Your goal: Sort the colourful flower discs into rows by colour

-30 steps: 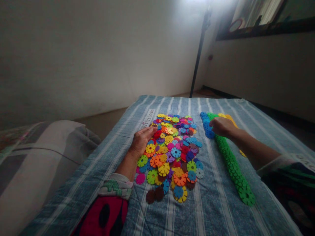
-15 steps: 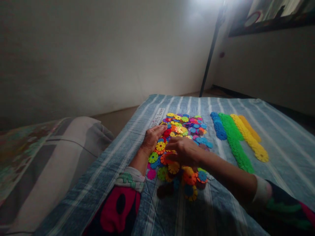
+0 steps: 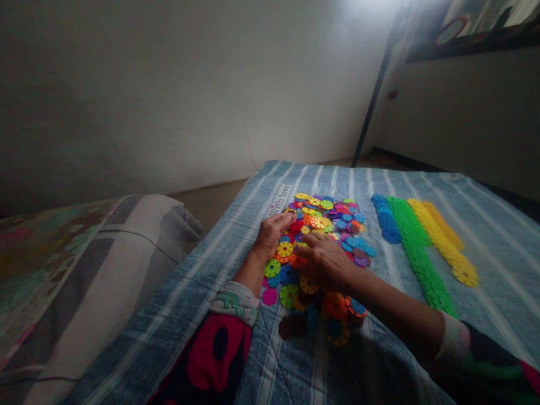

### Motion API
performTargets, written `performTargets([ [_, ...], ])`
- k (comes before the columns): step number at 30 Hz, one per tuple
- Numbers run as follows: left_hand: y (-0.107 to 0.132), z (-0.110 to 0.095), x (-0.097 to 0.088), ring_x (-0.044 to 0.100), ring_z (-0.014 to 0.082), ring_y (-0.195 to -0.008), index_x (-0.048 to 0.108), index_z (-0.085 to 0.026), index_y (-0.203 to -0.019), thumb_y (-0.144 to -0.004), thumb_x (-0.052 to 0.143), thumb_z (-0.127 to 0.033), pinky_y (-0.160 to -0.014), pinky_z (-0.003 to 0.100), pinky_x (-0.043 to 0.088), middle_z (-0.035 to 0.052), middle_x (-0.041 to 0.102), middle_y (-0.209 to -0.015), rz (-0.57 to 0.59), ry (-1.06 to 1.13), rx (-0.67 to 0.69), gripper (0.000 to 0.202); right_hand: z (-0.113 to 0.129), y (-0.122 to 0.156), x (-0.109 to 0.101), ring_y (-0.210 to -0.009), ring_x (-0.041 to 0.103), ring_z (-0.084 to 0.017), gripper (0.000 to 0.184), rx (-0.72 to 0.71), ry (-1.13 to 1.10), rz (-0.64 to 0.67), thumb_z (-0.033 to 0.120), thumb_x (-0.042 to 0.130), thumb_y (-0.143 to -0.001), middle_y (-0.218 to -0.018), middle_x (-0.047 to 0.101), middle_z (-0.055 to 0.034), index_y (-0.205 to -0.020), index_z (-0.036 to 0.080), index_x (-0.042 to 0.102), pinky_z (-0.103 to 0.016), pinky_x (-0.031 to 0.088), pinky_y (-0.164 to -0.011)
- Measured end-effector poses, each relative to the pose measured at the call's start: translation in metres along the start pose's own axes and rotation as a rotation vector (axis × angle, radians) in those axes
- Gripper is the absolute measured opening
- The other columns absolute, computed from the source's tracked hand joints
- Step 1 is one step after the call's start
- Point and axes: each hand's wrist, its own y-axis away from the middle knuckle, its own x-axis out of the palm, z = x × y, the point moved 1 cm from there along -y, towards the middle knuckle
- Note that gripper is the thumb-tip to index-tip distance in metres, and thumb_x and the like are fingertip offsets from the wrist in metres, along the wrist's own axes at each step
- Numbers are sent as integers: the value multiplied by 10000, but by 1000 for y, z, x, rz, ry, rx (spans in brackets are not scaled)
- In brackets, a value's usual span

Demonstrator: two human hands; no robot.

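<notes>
Loose flower-shaped plastic discs [image 3: 288, 295] in many colours lie in a spread heap on a striped blue cloth. At the heap's left edge is my left hand [image 3: 270, 236], its fingers close together beside several red discs [image 3: 296, 226]; whatever it grips is hidden. My right hand [image 3: 327, 261] reaches over the middle of the heap, fingers apart and pointing down at the discs. Red and orange pieces show just under its fingertips, and I see none clearly held.
Right of the heap, discs lie in overlapping rows by colour: blue [image 3: 386, 220], green [image 3: 415, 247], yellow [image 3: 447, 247] and orange [image 3: 442, 225]. A lamp pole [image 3: 373, 101] stands beyond the striped cloth [image 3: 202, 281]. Grey-white bedding [image 3: 135, 253] is at the left.
The whole view has shifted, so everything sits a little farther right. My right hand has lowered onto the discs, while my left hand stays at the heap's left edge.
</notes>
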Motion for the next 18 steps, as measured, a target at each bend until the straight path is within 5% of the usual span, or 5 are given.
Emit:
performTargets([
  [3, -1, 1, -1, 684, 236, -978, 723, -97, -794, -628, 786, -230, -1043, 382, 427, 118, 747, -872, 15, 1, 11, 222, 8, -7, 4, -986, 518, -231, 221, -65, -5, 27, 305, 490, -930, -1019, 613, -90, -914, 190, 678, -331, 393, -789],
  [11, 0, 1, 0, 676, 254, -999, 719, -117, -762, -615, 797, -262, -1028, 393, 434, 114, 750, -874, 17, -16, 9, 221, 0, -5, -3, -961, 530, -234, 228, 46, 43, 37, 216, 475, -919, -993, 617, -114, -885, 174, 697, -329, 393, -783],
  [18, 1, -1, 2, 673, 243, -1017, 710, -102, -786, -653, 778, -215, -1047, 381, 418, 127, 747, -886, 8, 9, -8, 187, 25, -9, 6, -1057, 487, -282, 268, -63, 19, 8, 396, 622, -846, -1047, 600, -125, -939, 156, 698, -379, 403, -851],
])
